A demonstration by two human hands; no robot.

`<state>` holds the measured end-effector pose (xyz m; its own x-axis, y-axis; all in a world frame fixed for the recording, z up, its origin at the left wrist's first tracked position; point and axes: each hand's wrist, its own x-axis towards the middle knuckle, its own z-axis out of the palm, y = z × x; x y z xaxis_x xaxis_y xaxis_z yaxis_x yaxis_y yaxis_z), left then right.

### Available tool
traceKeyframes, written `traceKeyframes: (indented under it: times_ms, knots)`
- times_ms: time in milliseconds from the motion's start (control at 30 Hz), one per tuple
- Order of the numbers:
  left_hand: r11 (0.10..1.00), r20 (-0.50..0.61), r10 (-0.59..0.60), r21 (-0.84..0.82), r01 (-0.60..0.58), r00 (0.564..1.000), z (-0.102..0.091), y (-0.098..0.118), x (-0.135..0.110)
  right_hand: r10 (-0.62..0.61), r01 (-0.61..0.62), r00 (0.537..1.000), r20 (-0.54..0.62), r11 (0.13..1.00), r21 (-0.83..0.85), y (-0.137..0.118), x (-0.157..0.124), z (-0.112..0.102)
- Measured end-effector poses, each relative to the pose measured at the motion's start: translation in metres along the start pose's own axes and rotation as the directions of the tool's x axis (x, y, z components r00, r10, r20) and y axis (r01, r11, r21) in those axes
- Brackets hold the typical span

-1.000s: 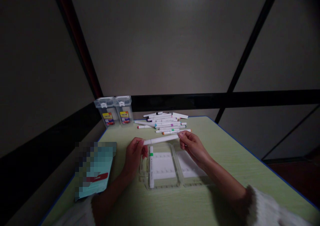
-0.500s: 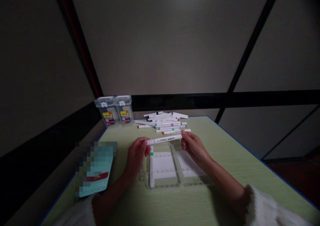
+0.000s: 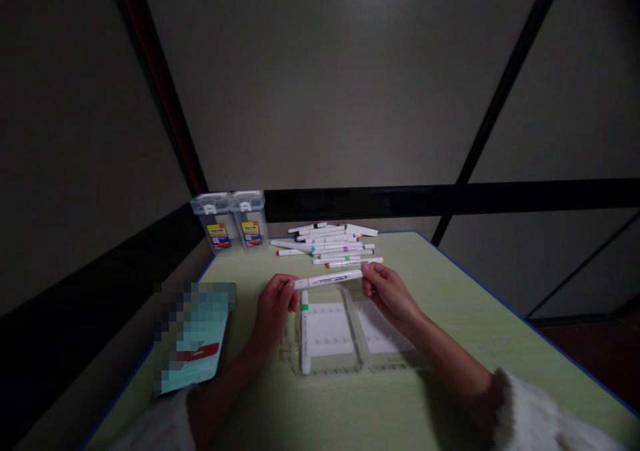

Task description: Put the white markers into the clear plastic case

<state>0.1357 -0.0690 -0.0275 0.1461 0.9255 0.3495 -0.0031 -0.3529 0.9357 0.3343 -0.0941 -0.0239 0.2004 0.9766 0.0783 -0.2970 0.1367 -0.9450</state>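
A white marker (image 3: 327, 279) with dark print on its barrel is held level by its two ends. My left hand (image 3: 274, 311) pinches its left end, and my right hand (image 3: 391, 296) pinches the right end. Below it lies an open clear plastic case (image 3: 327, 372) with white paper in both halves. Along the left side of the case's left half rests another white marker (image 3: 305, 338) with a green band. Part of the case's right half is hidden behind my right hand and forearm.
Behind my hands is a pile of white markers (image 3: 337, 248) with coloured ends. Two clear lidded containers (image 3: 250, 221) stand at the back left. A teal packet (image 3: 200, 341), partly pixelated, lies on the left of the pale green table (image 3: 460, 311). A panelled wall (image 3: 325, 91) rises behind.
Both hands keep hold of the marker in nearly the same place. The whole view has shifted very slightly.
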Motion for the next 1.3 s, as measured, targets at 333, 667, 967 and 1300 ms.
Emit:
traceKeyframes:
  times_ms: [333, 667, 967, 1300]
  knots:
    - [0.998, -0.038, -0.064, 0.020, 0.065, 0.997, -0.003, 0.009, 0.001, -0.016, 0.014, 0.999, 0.045, 1.000, 0.026, 0.001, 0.000, -0.002]
    - [0.996, -0.039, -0.086, 0.005, 0.087, 0.995, -0.002, 0.008, 0.001, -0.045, 0.045, 0.999, 0.018, 0.999, -0.008, -0.002, -0.003, 0.002]
    - [0.993, -0.055, -0.068, 0.089, 0.072, 0.996, -0.002, 0.010, 0.000, -0.059, 0.061, 0.998, 0.031, 0.997, -0.045, -0.003, -0.004, 0.003]
    - [0.992, -0.057, -0.079, 0.098, 0.085, 0.995, 0.000, 0.009, -0.001, -0.071, 0.073, 0.997, 0.036, 0.996, -0.042, -0.005, -0.005, 0.005]
